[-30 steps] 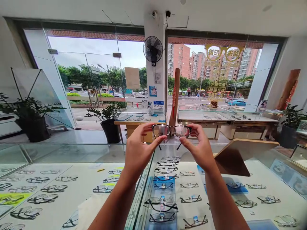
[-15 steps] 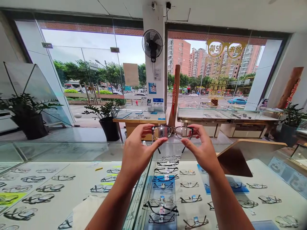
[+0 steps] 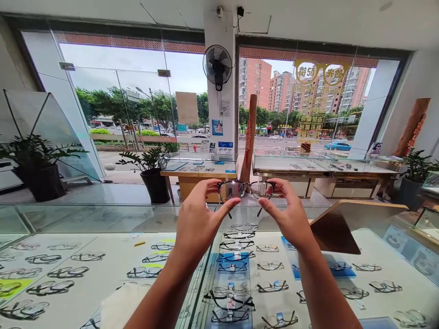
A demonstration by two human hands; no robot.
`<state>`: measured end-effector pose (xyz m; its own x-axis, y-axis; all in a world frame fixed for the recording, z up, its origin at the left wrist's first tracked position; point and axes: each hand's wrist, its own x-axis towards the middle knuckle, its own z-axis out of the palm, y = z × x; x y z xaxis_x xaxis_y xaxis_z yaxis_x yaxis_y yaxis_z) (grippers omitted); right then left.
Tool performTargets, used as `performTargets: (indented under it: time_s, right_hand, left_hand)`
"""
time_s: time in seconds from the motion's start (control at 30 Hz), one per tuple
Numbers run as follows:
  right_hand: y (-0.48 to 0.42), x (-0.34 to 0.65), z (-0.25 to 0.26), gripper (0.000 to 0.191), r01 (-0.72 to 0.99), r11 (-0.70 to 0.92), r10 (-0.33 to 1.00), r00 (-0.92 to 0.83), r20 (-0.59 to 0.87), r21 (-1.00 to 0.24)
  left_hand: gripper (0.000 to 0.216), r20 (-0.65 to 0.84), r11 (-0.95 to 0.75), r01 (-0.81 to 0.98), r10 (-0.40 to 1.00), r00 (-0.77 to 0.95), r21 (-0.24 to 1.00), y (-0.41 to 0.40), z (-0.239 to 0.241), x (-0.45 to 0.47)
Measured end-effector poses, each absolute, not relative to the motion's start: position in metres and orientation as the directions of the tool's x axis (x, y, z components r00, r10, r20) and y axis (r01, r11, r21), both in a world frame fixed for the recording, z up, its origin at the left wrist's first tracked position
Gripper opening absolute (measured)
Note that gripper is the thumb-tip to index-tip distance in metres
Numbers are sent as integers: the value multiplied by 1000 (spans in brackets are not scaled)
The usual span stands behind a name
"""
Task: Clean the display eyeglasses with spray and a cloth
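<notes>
A pair of dark-rimmed eyeglasses (image 3: 232, 191) is held up level above the glass display case, its lenses clear and its temple tips pointing down below the frame. My left hand (image 3: 202, 212) pinches the left end between thumb and fingers. At the other end, my right hand (image 3: 286, 210) grips the frame the same way. Under the hands, a column of eyeglasses (image 3: 236, 244) lies inside the case, some on blue cards. A white cloth (image 3: 121, 304) lies beside my left forearm.
More rows of eyeglasses (image 3: 51, 287) fill the case on the left. A brown tilted board (image 3: 338, 230) stands on the right. Beyond are a potted plant (image 3: 154, 180), a wooden post (image 3: 249, 137), other display cases (image 3: 291, 162) and a wall fan (image 3: 217, 67).
The eyeglasses' temple tips have drawn slightly closer together. Both hands keep their hold in nearly the same place, while the view has shifted slightly.
</notes>
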<state>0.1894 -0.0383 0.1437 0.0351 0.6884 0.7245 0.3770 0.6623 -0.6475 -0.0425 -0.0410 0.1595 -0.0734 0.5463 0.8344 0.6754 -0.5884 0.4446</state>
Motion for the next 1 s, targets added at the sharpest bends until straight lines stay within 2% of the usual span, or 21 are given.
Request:
performTargets:
  time_s: [0.27,0.63,0.87,1.0]
  right_hand:
    - [-29,194,141,50,268,671,725,-42,688,-691]
    - [-41,191,146,51,396,649,684,70,726,-650]
    - [-41,189,146,49,404,676,656,50,753,-616]
    - [-40,186,146,48,444,707,589,61,806,-550]
  left_hand:
    - [57,894,-609,701,438,-93,371,-43,158,-38]
    - [58,844,-610,662,533,-65,436,-35,156,-38]
    - [62,872,-615,675,482,-88,408,-32,152,-36]
    - [59,915,-659,662,389,-105,357,-28,151,-34]
